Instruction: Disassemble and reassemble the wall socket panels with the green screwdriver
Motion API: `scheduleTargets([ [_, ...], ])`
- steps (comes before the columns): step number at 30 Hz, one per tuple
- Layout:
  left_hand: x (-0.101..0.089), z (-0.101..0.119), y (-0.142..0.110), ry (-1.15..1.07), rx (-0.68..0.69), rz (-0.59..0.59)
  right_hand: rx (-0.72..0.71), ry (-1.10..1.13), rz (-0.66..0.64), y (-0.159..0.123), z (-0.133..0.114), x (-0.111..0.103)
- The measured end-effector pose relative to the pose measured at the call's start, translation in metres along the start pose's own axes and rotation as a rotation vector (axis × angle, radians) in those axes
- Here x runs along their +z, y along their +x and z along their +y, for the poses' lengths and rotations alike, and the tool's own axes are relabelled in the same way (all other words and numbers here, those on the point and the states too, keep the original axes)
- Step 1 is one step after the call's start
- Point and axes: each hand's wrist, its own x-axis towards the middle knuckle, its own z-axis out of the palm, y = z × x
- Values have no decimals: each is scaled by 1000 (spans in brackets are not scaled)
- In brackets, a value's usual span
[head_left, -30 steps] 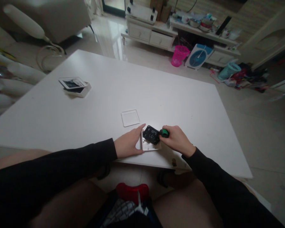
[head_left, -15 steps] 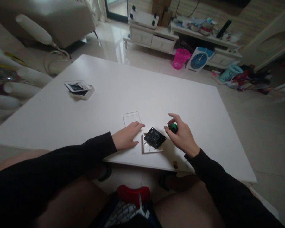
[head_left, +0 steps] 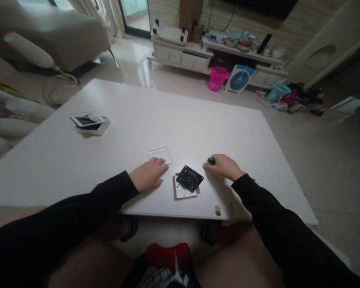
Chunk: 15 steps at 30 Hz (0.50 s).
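Note:
Near the table's front edge a black wall socket module (head_left: pixel 190 179) rests tilted on a square white back box (head_left: pixel 186 195), covering much of it. Left of them, my left hand (head_left: pixel 147 175) is open, palm down, its fingertips over the near edge of a thin square frame (head_left: pixel 162 151). Whether they press on the frame I cannot tell. My right hand (head_left: pixel 226 166) is closed around a screwdriver (head_left: pixel 211 161) just right of the socket. Its green and black handle end shows at the fingers, and a bit of thin shaft shows past the wrist.
Another stack of socket parts (head_left: pixel 91 122) sits at the white table's (head_left: pixel 216 124) far left. A small cartoon sticker (head_left: pixel 217 211) is at the front edge. Beyond the table stand a pink basket (head_left: pixel 217 79), a blue and white fan (head_left: pixel 239 79) and a low cabinet (head_left: pixel 180 56).
My right hand has turned and its fingers have closed more around the screwdriver. My left hand has shifted slightly, leaving more of the frame visible. The camera view has also shifted.

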Motion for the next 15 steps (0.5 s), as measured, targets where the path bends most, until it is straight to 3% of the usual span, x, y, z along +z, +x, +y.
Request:
scheduleTargets([
  [15,7,0,-5,60,77,26,-68,-42,-164,3,-8,3],
])
